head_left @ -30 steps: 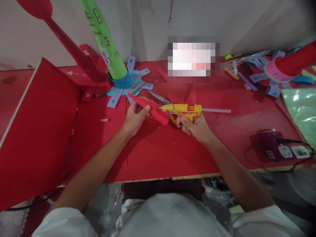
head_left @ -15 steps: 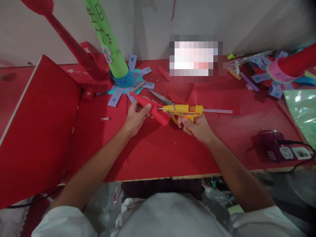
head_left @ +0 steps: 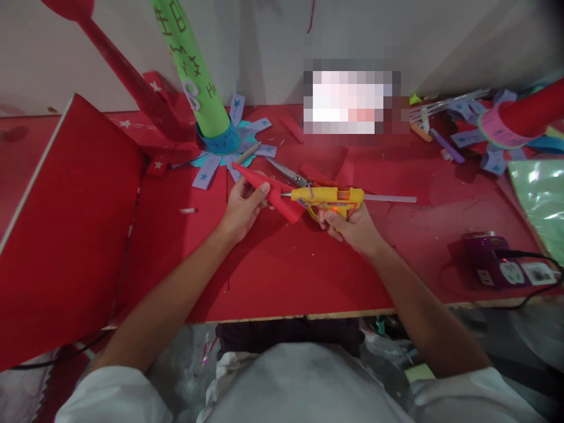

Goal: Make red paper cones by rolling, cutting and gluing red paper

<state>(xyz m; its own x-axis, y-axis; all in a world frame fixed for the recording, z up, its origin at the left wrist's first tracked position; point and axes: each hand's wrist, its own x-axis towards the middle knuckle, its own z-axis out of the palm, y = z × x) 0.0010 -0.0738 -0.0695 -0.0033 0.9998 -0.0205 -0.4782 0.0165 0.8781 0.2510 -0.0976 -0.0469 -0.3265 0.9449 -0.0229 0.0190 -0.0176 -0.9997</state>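
A red paper cone (head_left: 281, 202) is pinched in my left hand (head_left: 247, 208), with the thumb on top and its point aimed up and left. My right hand (head_left: 350, 226) is wrapped round the handle of a yellow hot glue gun (head_left: 326, 195). Its metal nozzle is at the cone's surface, close to my left thumb; whether it touches I cannot tell. From the gun's back end sticks out a clear glue stick (head_left: 392, 198). A small orange light glows on the gun. Just behind the cone and gun lie scissors (head_left: 286, 171).
A green paper tube (head_left: 207, 94) with a blue band stands back left among lilac strips. Beside it leans a red board (head_left: 74, 235). On the right are a purple power block (head_left: 493, 258) with a cord, a shiny green sheet (head_left: 541, 200) and a purple marker (head_left: 447, 145).
Both hands, the cone and the glue gun hold nearly the same place. Only a slight shift of the camera view shows.
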